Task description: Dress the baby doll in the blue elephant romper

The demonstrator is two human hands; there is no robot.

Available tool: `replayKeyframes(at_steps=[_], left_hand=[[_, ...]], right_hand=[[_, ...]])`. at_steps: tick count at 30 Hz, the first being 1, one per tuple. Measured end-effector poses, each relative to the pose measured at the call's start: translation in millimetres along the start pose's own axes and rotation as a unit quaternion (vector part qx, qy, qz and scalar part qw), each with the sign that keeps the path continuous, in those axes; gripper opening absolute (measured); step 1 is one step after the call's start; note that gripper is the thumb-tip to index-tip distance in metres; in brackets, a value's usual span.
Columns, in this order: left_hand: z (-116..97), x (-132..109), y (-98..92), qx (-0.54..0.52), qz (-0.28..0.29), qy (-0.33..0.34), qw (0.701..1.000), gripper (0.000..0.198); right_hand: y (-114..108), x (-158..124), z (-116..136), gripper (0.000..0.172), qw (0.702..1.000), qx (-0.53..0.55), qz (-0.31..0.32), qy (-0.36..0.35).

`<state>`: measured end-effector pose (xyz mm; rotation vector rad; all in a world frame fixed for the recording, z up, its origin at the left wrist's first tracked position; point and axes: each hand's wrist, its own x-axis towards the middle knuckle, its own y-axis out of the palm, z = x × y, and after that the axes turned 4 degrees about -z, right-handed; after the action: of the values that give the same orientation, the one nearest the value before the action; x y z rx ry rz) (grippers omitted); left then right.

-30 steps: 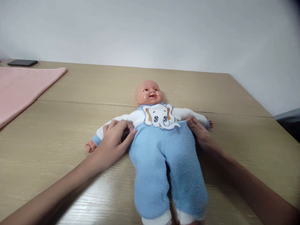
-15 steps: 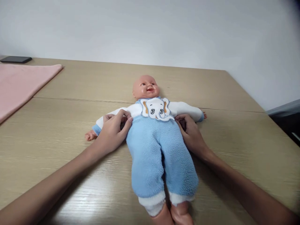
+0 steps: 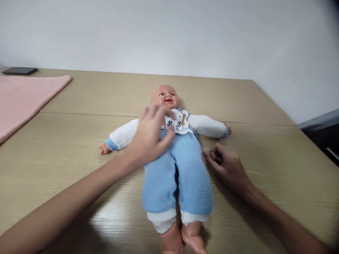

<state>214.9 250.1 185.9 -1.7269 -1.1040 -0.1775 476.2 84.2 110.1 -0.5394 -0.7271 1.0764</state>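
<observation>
A baby doll (image 3: 190, 165) lies on its back, head away from me, with both arms spread. Its outfit has blue fleece trousers, white sleeves with blue cuffs, and a white elephant bib (image 3: 182, 121) on the chest. Over the chest is my left hand (image 3: 152, 132), slightly blurred, fingers apart and curved; it covers the left part of the bib. Whether it touches the cloth I cannot tell. To the right of the doll's hip, my right hand (image 3: 226, 164) is beside the trousers, fingers curled with the tips together and nothing visible in them.
The doll lies on a light wooden table (image 3: 265, 148) with a seam running across it. A pink cloth (image 3: 23, 100) is spread at the left, and a black phone (image 3: 19, 71) lies behind it. A pale wall rises at the back. Something dark stands beyond the right edge.
My left hand has moved from the doll's left side up over its chest and opened. My right hand has come off the waist and moved right and nearer. The doll's legs have shifted left.
</observation>
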Motion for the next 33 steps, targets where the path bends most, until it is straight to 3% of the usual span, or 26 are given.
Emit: replayKeyframes(at_steps=[3,7,10,14,20,25,30,33], left_hand=[[-31.9,38.1,31.5,0.038,0.127,0.087,0.987,0.021],[-53.9,81.3,84.8,0.152,0.299,0.121,0.934,0.058],[-56.7,99.1,111.3,0.183,0.331,0.101,0.920,0.052],[-53.8,105.0,120.3,0.187,0.330,0.081,0.922,0.041],[-49.6,109.1,111.1,0.153,0.241,0.056,0.957,0.046],[-51.5,123.1,89.5,0.078,0.157,0.011,0.984,0.040],[-53.3,129.4,62.9,-0.029,0.020,-0.022,0.999,0.027],[-51.3,130.2,55.3,-0.147,-0.094,-0.035,0.984,0.019]], right_hand=[[-1.5,3.9,-0.7,0.041,0.999,0.011,0.029,-0.018],[-4.3,8.0,-4.2,0.041,0.998,0.020,0.045,-0.028],[-7.9,7.3,-6.2,0.043,0.998,0.024,0.053,-0.037],[-9.4,7.5,-4.6,0.042,0.996,0.021,0.068,-0.049],[-8.7,9.0,-2.1,0.041,0.995,0.019,0.080,-0.056],[-10.2,6.6,-6.5,0.035,0.995,-0.009,0.091,-0.036],[-12.5,6.3,-7.2,0.026,0.993,-0.004,0.117,-0.026],[-13.4,6.6,-6.5,0.026,0.992,0.030,0.116,-0.033]])
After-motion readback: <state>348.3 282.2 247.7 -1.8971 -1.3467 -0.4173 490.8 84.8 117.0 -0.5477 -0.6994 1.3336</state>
